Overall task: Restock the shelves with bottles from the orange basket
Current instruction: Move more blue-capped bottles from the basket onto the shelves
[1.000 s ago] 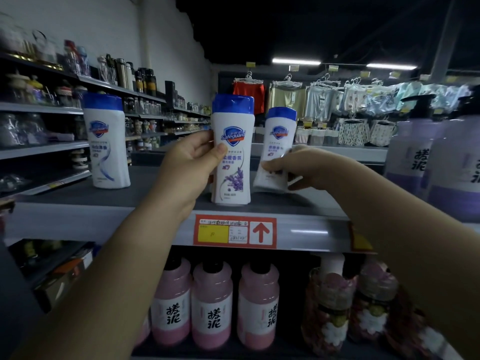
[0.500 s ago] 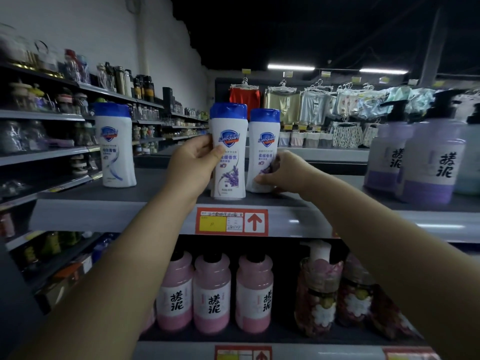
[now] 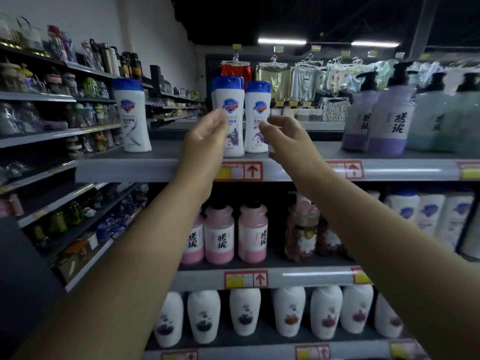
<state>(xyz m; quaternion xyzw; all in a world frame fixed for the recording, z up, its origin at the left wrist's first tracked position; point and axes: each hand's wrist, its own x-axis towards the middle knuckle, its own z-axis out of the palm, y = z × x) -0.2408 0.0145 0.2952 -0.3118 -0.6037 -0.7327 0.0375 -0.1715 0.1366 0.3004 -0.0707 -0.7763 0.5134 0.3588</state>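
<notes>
Grey shelf (image 3: pixel 168 152) bears white bottles (image 3: pixel 255 110), purple pump bottles (image 3: pixel 387 126).

Left hand (image 3: pixel 205 137), right hand (image 3: pixel 284 136): fingers relaxed, just in front of upright left bottle (image 3: pixel 230 100) and right bottle (image 3: pixel 258 100), side by side on top shelf (image 3: pixel 168 153).

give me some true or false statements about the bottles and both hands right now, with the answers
1. A Safeguard bottle and its twin stand upright side by side on the top shelf. True.
2. The left hand grips a blue cap. False: its fingers are loose, lower down by the label.
3. The right hand carries a pump bottle. False: it holds nothing; the purple pump bottles stand on the shelf further right.
4. A lone Safeguard bottle stands farther left on the same shelf. True.
5. The pink bottles stand on the top shelf. False: they are one shelf below.
</notes>
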